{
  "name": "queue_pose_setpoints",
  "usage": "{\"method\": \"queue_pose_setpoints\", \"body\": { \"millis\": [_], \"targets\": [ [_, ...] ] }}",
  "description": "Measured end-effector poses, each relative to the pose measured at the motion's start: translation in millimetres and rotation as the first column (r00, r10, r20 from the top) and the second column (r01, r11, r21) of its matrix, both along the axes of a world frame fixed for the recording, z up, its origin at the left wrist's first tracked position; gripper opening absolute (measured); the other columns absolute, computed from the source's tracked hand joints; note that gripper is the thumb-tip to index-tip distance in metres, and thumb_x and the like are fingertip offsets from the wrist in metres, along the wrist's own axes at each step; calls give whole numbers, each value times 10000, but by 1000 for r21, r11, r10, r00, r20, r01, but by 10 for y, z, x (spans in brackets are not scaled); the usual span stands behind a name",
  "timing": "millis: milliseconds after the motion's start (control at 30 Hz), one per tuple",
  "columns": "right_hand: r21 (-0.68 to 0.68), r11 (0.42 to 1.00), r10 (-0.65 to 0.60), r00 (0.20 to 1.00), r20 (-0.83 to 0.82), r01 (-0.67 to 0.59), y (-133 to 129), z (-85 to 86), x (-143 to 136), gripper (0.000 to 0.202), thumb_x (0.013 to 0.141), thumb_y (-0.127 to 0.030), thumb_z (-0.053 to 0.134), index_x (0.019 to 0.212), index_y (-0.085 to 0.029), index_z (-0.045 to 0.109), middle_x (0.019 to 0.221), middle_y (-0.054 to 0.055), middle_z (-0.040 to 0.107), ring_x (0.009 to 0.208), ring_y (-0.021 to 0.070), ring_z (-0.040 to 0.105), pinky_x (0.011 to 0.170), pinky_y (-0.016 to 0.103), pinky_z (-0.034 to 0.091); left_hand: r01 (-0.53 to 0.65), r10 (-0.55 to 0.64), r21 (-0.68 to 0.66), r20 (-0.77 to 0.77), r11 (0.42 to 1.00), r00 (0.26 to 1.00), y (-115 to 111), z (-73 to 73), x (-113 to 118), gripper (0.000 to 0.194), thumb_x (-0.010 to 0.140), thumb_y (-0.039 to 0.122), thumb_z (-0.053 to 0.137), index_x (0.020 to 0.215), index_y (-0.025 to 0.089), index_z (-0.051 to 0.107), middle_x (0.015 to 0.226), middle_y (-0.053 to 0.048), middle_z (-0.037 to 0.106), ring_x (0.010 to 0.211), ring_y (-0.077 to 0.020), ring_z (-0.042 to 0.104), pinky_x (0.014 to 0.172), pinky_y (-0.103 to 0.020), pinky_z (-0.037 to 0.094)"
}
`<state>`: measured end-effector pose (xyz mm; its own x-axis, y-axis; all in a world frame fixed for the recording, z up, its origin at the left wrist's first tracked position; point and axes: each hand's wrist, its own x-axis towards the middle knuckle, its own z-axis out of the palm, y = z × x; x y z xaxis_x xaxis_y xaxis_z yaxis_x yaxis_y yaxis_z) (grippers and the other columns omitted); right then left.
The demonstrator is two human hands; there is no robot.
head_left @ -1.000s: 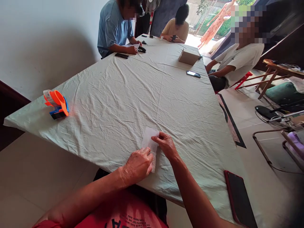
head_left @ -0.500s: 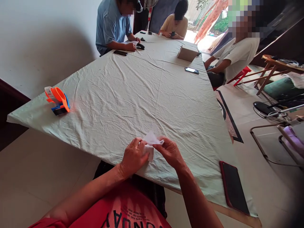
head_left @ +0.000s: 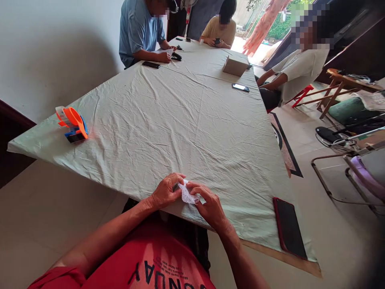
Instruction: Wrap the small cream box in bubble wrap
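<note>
- Fingers of the left hand [head_left: 167, 190] and right hand [head_left: 209, 205] pinch a crumpled, translucent plastic sheet [head_left: 188, 196].
- Orange-and-blue tape dispenser [head_left: 78, 123]: well apart, left.
- Red-cased smartphone [head_left: 290, 227]: right, on the tablecloth [head_left: 168, 124].

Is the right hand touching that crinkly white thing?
Touching: the head view shows the right hand with its fingers against the crumpled white sheet.

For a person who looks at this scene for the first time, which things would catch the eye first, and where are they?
Probably the bright orange and blue tape dispenser, near the left corner of the pale, wrinkled tablecloth. Next, perhaps, the small crumpled whitish wrap at the near edge, held between the left hand and the right hand. The dark, red-edged phone at the near right corner also stands out.
</note>
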<state>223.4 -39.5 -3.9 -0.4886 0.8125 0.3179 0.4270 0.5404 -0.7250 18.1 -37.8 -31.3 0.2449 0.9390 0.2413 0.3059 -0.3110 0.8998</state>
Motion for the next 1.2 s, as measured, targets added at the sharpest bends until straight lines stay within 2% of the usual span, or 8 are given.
{"method": "queue_pose_setpoints", "body": {
  "millis": [167, 333, 467, 633, 833, 900, 1000, 1200],
  "targets": [
    [32, 999, -3, 1000, 11, 3, -15, -37, 11, 161, 861, -108, 551, 888, -263, 588, 1157, 54, 730, 1140, 207, 661, 961, 342, 503, 192, -175, 91, -162, 977, 971, -44, 0, -166, 396, 746, 123, 672, 1125, 200, 590, 1410, -149, 568, 1356, -269, 501, 1119, -434, 412],
    [8, 1000, -20, 999, -25, 20, 12, -25, -3, 106, 895, -164, 557, 876, -259, 601, 1142, 53, 738, 1124, 208, 668, 960, 342, 501, 131, -104, 136, -192, 982, 976, -7, -70, -136, 346, 777, 76, 590, 1103, 191, 598, 1362, -141, 604, 1282, -236, 566, 1080, -390, 453],
    [-152, 984, -115, 987, -114, 97, 114, 4, -38, 26, 879, -249, 609, 855, -244, 616, 1074, 51, 752, 1000, 214, 700, 890, 331, 520, 71, -68, 19, -124, 997, 990, 54, 70, -51, 278, 775, 171, 643, 1051, 201, 628, 1137, -64, 698, 1042, -199, 650, 926, -317, 508],
    [-455, 884, -244, 937, -250, 109, 269, 59, -71, 230, 857, -440, 665, 814, -214, 648, 780, 19, 705, 721, 187, 656, 691, 296, 512, -100, 85, -299, -62, 949, 994, 122, 354, 23, 169, 734, 314, 672, 773, 171, 590, 695, 26, 597, 612, -113, 526, 560, -217, 413],
    [-632, 769, -159, 931, -328, -91, 203, 60, -71, 384, 781, -543, 739, 961, -210, 673, 878, 33, 716, 827, 211, 658, 750, 325, 528, 55, 72, -604, 184, 795, 980, 109, 344, -4, 278, 735, 419, 622, 813, 154, 592, 699, 32, 553, 510, -85, 460, 457, -205, 345],
    [-652, 756, -198, 931, -308, -55, 147, 35, -100, 380, 774, -546, 743, 926, -204, 676, 856, 31, 712, 791, 198, 647, 720, 311, 524, 95, 51, -639, 206, 763, 977, 77, 296, -24, 327, 753, 479, 613, 812, 158, 580, 689, 36, 543, 506, -91, 459, 455, -212, 344],
    [-696, 718, -299, 905, -304, 4, 68, -5, -166, 369, 789, -557, 720, 852, -196, 682, 809, 30, 707, 729, 182, 626, 684, 299, 512, 123, -26, -602, 166, 789, 986, 24, 265, -62, 411, 814, 554, 564, 825, 146, 613, 685, 27, 547, 574, -111, 474, 508, -223, 364],
    [-795, 606, -407, 846, -344, -32, -31, -52, -238, 388, 755, -547, 753, 891, -187, 713, 856, 45, 734, 742, 200, 650, 700, 319, 525, 241, -131, -554, 231, 797, 964, -87, 313, -112, 464, 711, 474, 723, 1009, 121, 672, 831, -13, 634, 736, -150, 536, 646, -237, 416]
  ]
}}
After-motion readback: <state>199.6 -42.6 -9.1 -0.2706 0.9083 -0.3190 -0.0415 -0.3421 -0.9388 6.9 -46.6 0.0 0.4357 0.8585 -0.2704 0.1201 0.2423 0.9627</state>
